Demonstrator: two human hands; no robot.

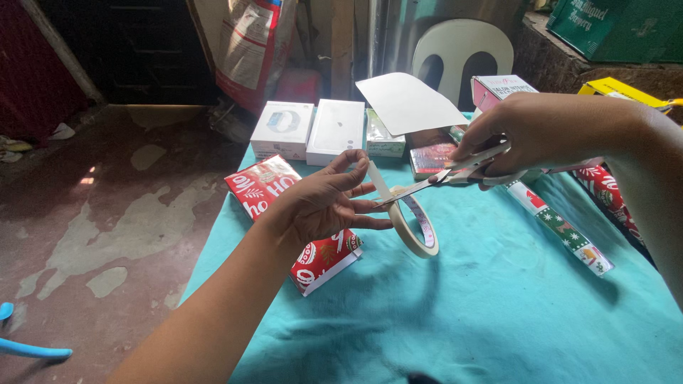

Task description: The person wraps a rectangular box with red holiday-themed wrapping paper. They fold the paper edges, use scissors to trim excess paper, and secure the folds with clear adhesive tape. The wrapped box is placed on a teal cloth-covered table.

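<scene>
Head view: a tape roll [416, 226] is gripped by the left hand [324, 203], scissors [445, 174] by the right hand [530, 135]; closed boxes [313, 131] are seen upper centre.

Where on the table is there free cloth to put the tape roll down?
The teal cloth is bare near the person, below the tape roll and between the red wrapped gift and the wrapping-paper roll. The far edge is crowded with white boxes.
</scene>
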